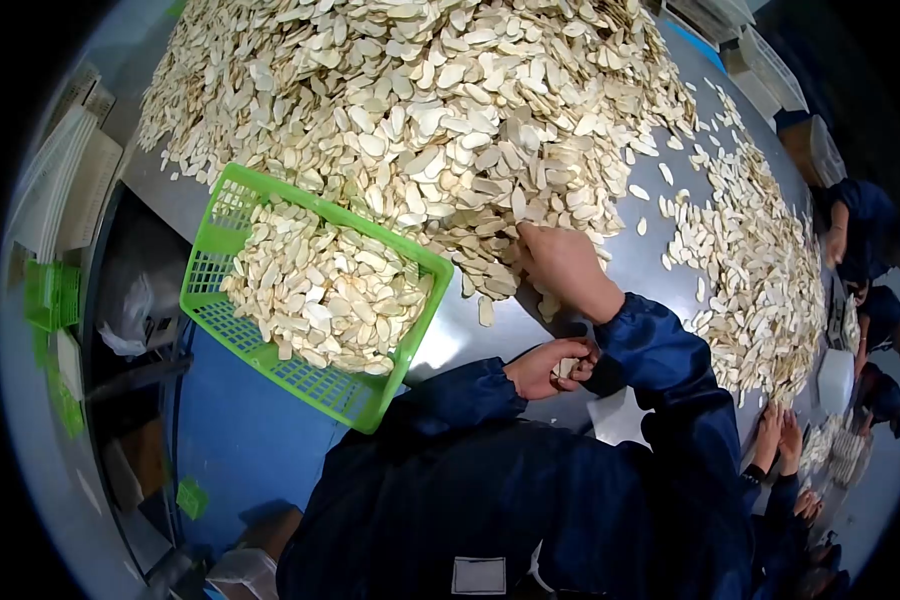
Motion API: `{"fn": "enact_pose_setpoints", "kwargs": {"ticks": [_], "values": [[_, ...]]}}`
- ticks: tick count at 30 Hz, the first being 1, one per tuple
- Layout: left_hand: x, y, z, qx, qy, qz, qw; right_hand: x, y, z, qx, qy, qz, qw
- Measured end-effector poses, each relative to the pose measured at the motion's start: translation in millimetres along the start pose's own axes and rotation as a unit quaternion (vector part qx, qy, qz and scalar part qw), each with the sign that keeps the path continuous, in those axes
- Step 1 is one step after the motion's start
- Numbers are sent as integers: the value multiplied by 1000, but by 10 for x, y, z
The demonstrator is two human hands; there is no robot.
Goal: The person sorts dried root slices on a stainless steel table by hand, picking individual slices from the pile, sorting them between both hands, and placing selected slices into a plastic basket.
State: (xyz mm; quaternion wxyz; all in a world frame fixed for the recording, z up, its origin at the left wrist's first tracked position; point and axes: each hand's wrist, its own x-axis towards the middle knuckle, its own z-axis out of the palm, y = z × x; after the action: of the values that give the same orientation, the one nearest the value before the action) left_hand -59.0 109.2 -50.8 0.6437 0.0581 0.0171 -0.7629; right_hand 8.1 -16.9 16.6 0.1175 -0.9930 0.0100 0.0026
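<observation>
A large heap of pale, oval dried slices (400,110) covers the metal table; I cannot tell what they are cut from. My left hand (550,370) is closed around a few of these slices (567,367), close to my body at the table's near side. Above it, my right hand (567,265) reaches to the near edge of the heap. Its fingers are bent together on the slices, and their tips are partly hidden. To the left, a green plastic basket (202,262) sits tilted in view, holding many slices, beside my left sleeve.
A second spread of slices (755,260) lies on the right of the metal table (660,235). Co-workers' hands (778,438) work at the right edge. White crates (770,70) stand at the far right; racks and a small green basket (52,295) are at left.
</observation>
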Motion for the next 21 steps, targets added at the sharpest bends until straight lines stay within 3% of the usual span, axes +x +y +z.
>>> {"fn": "enact_pose_setpoints", "kwargs": {"ticks": [3,6,7,10,15,19,21], "values": [[3,-4,24,1,4,8,1000,-24,113,-18,9,63,-15,998],[-7,27,57,-21,8,17,1000,-76,315,-145,124,84,27,988],[-15,42,66,-38,7,23,999,-117,312,-271,198,69,69,975],[-16,40,40,-75,0,46,996,-236,485,-421,251,20,149,956],[-41,68,80,-93,-14,66,993,-415,727,-422,401,-37,201,893],[-27,51,15,-86,-46,73,993,-522,734,-486,371,-9,208,905],[-32,46,36,-55,13,72,996,-593,620,-600,397,-33,199,895]]}}
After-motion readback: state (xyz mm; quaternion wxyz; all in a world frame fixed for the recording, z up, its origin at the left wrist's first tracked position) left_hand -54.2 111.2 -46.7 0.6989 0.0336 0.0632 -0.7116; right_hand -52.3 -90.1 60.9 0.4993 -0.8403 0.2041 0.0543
